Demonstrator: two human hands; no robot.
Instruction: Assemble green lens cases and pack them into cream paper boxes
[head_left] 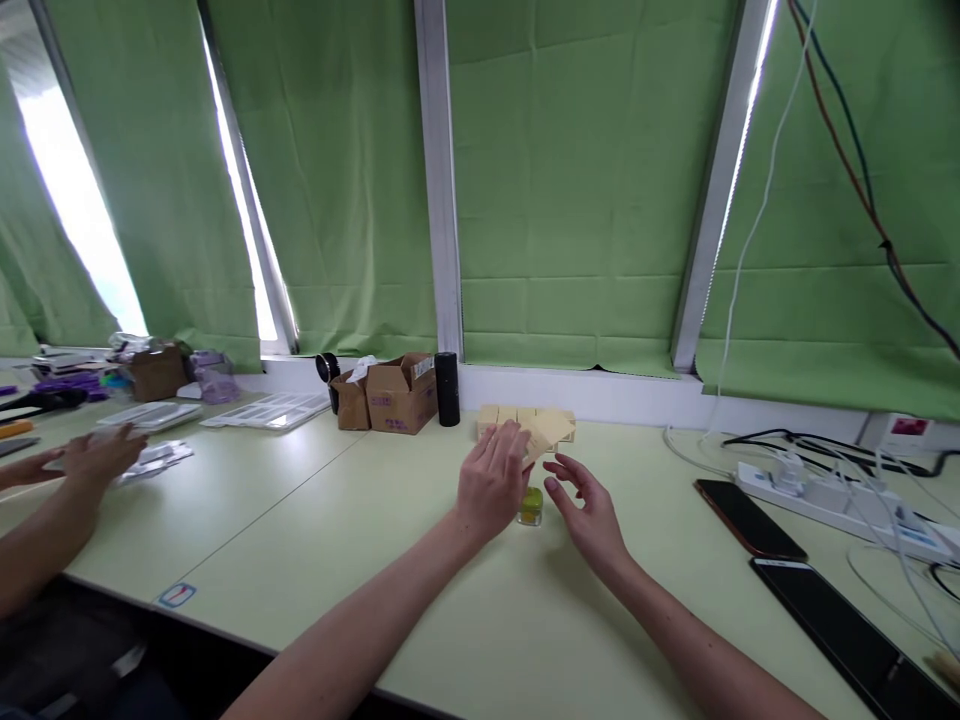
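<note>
My left hand (495, 478) is closed on a flat tan piece of paper or thin card (546, 433), held up at a tilt above the table. Below it, a small clear jar with a yellow-green lid (530, 506) stands upright on the table between my hands. My right hand (586, 508) is just right of the jar, fingers apart and curved, holding nothing; I see a gap between it and the jar. Behind the paper, a row of several small tan boxes (487, 414) stands by the wall, partly hidden by my left hand and the paper.
Cardboard boxes (403, 393) and a black cylinder (447, 389) stand along the wall. At right lie two dark phone-like devices (750, 518) (847, 640) and a power strip (840, 505) with tangled cables. Left, a co-worker's hands (101, 462) work near white trays (270, 410).
</note>
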